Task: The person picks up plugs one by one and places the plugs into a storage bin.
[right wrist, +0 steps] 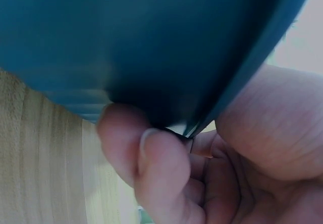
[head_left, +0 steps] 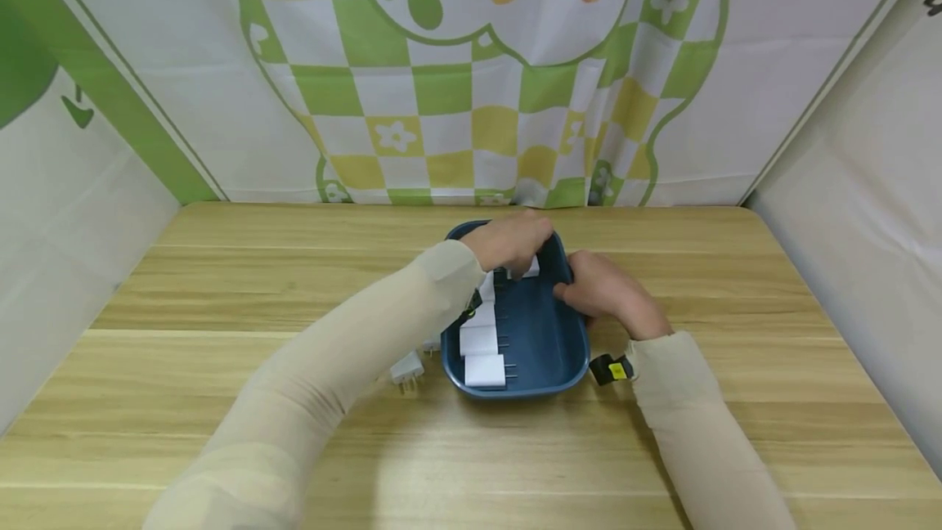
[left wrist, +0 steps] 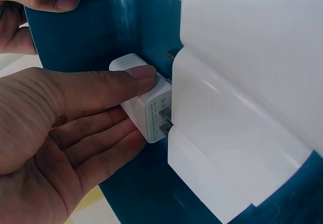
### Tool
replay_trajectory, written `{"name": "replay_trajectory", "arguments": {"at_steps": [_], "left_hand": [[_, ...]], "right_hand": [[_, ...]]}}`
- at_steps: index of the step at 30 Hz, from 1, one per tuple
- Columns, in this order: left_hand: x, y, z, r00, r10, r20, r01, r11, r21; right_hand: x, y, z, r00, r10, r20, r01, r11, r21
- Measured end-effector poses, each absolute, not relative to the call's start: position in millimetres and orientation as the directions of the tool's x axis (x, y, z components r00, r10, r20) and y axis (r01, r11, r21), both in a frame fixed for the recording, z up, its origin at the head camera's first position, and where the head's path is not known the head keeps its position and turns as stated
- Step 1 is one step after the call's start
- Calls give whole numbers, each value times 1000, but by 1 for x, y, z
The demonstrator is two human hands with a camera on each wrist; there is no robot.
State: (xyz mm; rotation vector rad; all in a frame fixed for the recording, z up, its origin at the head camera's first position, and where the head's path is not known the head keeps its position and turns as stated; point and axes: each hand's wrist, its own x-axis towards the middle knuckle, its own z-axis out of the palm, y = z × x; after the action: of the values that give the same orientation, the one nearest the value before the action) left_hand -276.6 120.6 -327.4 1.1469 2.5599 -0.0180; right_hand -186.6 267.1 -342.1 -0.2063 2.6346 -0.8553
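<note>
A dark blue plastic tray (head_left: 540, 338) stands on the wooden table. Inside its far end, my left hand (head_left: 509, 241) pinches a white charger plug (left wrist: 154, 120) between thumb and fingers; the left wrist view shows its metal prongs facing the other plugs. Along the tray's left wall lies a row of several white charger plugs (head_left: 484, 370), prongs pointing right; my left forearm partly covers the row. My right hand (head_left: 607, 293) grips the tray's right wall, thumb inside the rim and fingers (right wrist: 164, 166) curled against the outside.
Left of the tray, a white charger plug (head_left: 407, 368) lies on the table (head_left: 662, 464), with another plug (head_left: 431, 344) partly hidden beside the tray. A patterned curtain (head_left: 471, 129) hangs behind the table's far edge. White cloth walls (head_left: 846, 162) flank both sides.
</note>
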Motion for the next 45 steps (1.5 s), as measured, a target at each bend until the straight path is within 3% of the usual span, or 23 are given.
{"name": "replay_trajectory", "arguments": {"at_steps": [30,39,45], "left_hand": [[-275,122,-329,-642,688,-338,705,703,92],[-269,119,-320,-628,711,-317,712,689,135],[-264,119,-306,-643,706,-295,729,683,46]], "right_hand": [[-187,268,-342,-924,-240,-299,-16,804,-595],[-186,266,-341,-923,-237,-303,-7,798,-603],[-185,266,-342,-927,-235,-293,-8,793,-610]]}}
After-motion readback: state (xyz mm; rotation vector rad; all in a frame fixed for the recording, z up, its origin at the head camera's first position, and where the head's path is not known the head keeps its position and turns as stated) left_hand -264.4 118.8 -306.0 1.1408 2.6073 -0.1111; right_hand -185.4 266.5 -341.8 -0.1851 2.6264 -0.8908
